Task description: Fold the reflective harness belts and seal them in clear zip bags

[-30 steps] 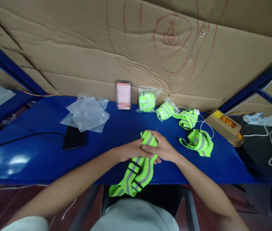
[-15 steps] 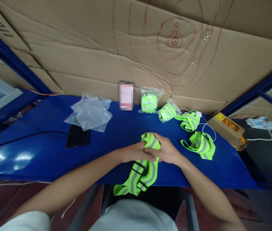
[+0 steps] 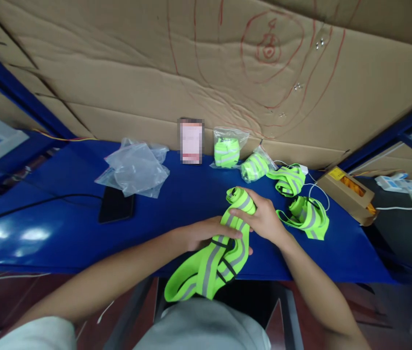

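A neon-yellow reflective strap with grey stripes and black buckles is partly rolled up in both hands. My right hand is closed around the rolled end, its thumb lying across the roll. Lower down, my left hand grips the flat lengths, fingers across them. The loose looped part hangs over the table's front edge toward my lap. Right of my hands lie two other rolled straps, one nearer and one farther back. Behind them, two more sit in clear bags, a left one and a right one.
Clear plastic bags lie in a pile at the left on the blue table, partly over a black phone. A pixelated card-like item stands against the cardboard wall. An open cardboard box and white cables are at the right.
The rolled end has moved up and right with my right hand, and now shows more openly. My left hand has slid onto the flat lengths. The view has shifted slightly.
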`<state>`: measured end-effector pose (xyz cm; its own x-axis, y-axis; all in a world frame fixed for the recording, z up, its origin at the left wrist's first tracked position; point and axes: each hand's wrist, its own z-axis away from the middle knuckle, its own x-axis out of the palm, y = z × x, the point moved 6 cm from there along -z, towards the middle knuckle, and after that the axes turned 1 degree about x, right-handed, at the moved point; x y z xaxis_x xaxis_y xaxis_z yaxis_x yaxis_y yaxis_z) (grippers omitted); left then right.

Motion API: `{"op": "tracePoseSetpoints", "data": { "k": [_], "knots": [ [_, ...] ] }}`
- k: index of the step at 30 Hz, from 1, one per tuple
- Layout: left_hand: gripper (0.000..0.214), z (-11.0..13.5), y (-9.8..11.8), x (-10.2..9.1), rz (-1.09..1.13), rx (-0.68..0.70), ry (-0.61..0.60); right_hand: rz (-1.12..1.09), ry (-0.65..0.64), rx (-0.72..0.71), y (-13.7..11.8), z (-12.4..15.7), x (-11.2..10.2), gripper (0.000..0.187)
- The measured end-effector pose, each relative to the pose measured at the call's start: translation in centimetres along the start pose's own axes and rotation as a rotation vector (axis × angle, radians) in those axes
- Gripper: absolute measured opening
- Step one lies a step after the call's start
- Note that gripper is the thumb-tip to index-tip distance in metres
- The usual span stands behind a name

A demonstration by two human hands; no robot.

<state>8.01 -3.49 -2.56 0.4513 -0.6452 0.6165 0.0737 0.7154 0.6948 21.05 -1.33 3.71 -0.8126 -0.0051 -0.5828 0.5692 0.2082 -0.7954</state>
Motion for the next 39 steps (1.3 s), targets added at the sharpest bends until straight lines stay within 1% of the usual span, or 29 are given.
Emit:
{"op": "tracePoseSetpoints", "data": {
  "k": [2,4,6,7,10,11,14,16,17,19,21,23,25,28,30,34,36,39],
  "knots": [
    [0.045,0.0,0.6,-0.8,-0.078,0.038,0.085,0.023,0.078,-0.008,0.3,-0.2,-1.0,0.057],
    [0.055,0.1,1.8,-1.7,-0.195,0.113,0.168,0.018,0.189,-0.003,0.8,-0.4,-2.4,0.058],
    [0.06,0.3,3.1,-2.3,-0.301,0.18,0.204,-0.032,0.271,0.008,1.4,-0.5,-3.6,0.053],
    [0.06,0.4,3.7,-2.5,-0.352,0.203,0.206,-0.063,0.291,0.011,1.7,-0.6,-4.1,0.051],
    [0.058,0.6,4.8,-3.2,-0.443,0.249,0.229,-0.125,0.292,0.023,2.4,-1.0,-4.5,0.047],
    [0.057,0.7,4.9,-3.6,-0.422,0.234,0.239,-0.137,0.287,0.029,2.6,-1.1,-4.5,0.047],
    [0.063,0.6,4.2,-4.5,-0.257,0.12,0.239,-0.211,0.269,0.044,3.2,-1.3,-4.6,0.045],
    [0.063,0.5,4.1,-4.8,-0.236,0.121,0.22,-0.3,0.262,0.055,3.8,-1.5,-4.8,0.044],
    [0.059,0.4,4.3,-4.9,-0.29,0.165,0.212,-0.342,0.261,0.061,4.1,-1.5,-4.9,0.044],
    [0.05,0.4,5.0,-5.0,-0.484,0.293,0.222,-0.391,0.249,0.064,4.4,-1.5,-4.9,0.045],
    [0.041,0.4,5.5,-5.1,-0.684,0.4,0.281,-0.41,0.209,0.064,4.5,-1.6,-4.5,0.046],
    [0.036,0.5,5.9,-5.2,-0.772,0.454,0.34,-0.417,0.163,0.06,4.5,-1.6,-4.2,0.046],
    [0.033,0.4,5.9,-5.3,-0.698,0.445,0.344,-0.397,0.167,0.043,4.3,-1.5,-4.4,0.045],
    [0.033,0.2,5.8,-5.6,-0.385,0.409,0.338,-0.3,0.253,-0.007,4.0,-1.4,-5.4,0.044],
    [0.033,0.1,5.8,-5.9,-0.259,0.42,0.376,-0.25,0.285,-0.03,3.7,-1.4,-5.8,0.044],
    [0.03,0.4,6.0,-6.4,-0.24,0.484,0.505,-0.218,0.252,-0.073,3.2,-1.4,-5.5,0.047],
    [0.033,0.5,5.9,-6.6,-0.124,0.494,0.512,-0.211,0.237,-0.1,3.0,-1.5,-5.2,0.05],
    [0.047,0.6,6.0,-7.1,0.117,0.523,0.491,-0.174,0.23,-0.131,2.8,-1.5,-5.0,0.056]
  ]
}}
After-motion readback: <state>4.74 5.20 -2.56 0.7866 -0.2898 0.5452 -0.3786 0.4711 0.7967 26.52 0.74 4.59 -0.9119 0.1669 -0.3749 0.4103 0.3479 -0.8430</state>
